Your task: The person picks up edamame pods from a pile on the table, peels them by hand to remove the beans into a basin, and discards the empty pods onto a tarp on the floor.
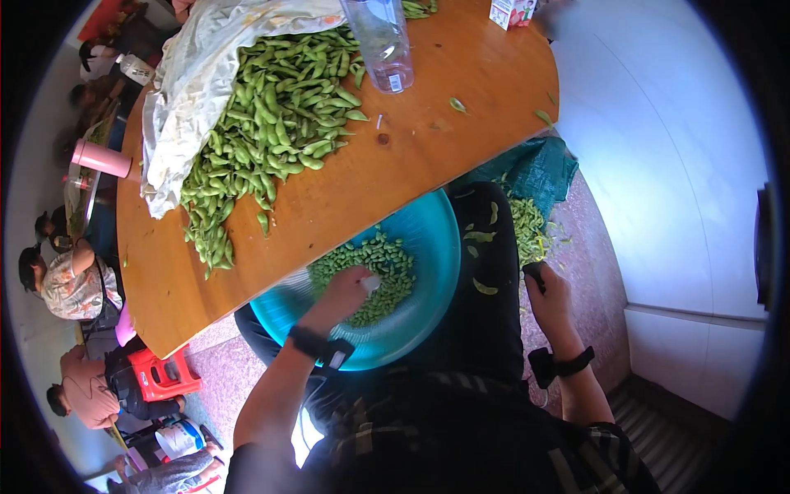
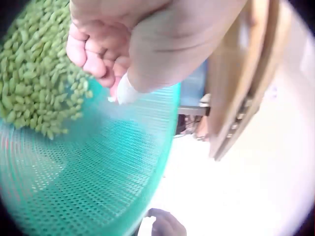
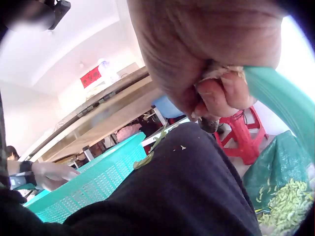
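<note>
My left hand (image 1: 344, 294) is over a teal perforated basket (image 1: 440, 247) on my lap. Loose shelled green soybeans (image 2: 39, 64) cover part of the basket's bottom. White tape wraps the left thumb (image 2: 129, 91); the fingers curl toward it, and nothing shows between them. Off to the side, my right hand (image 1: 553, 300) hangs beyond my thigh, above a floor heap of green husks (image 1: 529, 226). Its fingers curl in, with beige tape among them and something dark at the tips (image 3: 209, 125); I cannot tell whether they hold anything.
Across the wooden table (image 1: 461, 66) lies a big pile of soybean pods (image 1: 271, 115) on a white sack (image 1: 193, 90). A clear plastic jug (image 1: 383, 45) and pink tumbler (image 1: 101, 158) stand there. Husks (image 1: 484, 286) lie on my thigh, beside a green sack (image 1: 539, 169). People sit at left.
</note>
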`<state>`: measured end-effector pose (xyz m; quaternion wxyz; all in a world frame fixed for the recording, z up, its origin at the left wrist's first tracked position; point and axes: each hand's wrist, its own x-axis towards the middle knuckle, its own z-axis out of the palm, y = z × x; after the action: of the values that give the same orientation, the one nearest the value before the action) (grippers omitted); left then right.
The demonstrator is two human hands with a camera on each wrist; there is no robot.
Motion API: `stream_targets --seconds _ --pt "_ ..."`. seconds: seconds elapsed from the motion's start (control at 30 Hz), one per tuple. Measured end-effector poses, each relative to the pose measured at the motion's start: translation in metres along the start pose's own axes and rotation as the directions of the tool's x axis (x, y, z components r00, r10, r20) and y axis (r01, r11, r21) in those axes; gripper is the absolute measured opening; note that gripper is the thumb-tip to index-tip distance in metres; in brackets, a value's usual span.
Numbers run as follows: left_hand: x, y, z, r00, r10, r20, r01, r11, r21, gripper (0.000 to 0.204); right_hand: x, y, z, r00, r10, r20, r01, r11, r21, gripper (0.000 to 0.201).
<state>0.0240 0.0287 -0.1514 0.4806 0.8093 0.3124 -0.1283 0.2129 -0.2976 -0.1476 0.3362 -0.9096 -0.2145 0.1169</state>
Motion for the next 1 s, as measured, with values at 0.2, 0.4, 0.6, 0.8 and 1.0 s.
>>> stream_targets --seconds 0.2,0.4,0.6,0.8,1.0 --pt "-0.148 -0.038 -0.081 0.945 -0.293 -0.144 0.309 0.945 0.106 0.03 0.007 -0.005 -0.003 0.999 -0.042 0.013 0.041 0.998 0.05 0.018" --pt "-0.208 0.01 -0.1 0.533 0.124 -0.837 0.195 0.944 0.265 0.018 0.024 -0.011 -0.006 0.992 -0.127 0.025 0.127 0.992 0.017 0.023" --pt "-0.093 0.087 -0.105 0.438 0.376 -0.817 -0.063 0.919 0.389 0.028 0.027 -0.115 -0.027 0.941 -0.329 0.082 0.324 0.943 0.07 0.019" --pt "-0.056 0.084 -0.106 0.497 0.377 -0.781 -0.107 0.92 0.376 0.012 0.016 -0.182 -0.015 0.792 -0.591 0.154 0.532 0.791 0.304 0.025" --pt "-0.089 0.086 -0.073 0.788 0.084 -0.61 -0.398 0.825 -0.401 0.017 0.023 -0.243 0.006 0.704 -0.562 0.434 0.179 0.731 0.658 0.018"
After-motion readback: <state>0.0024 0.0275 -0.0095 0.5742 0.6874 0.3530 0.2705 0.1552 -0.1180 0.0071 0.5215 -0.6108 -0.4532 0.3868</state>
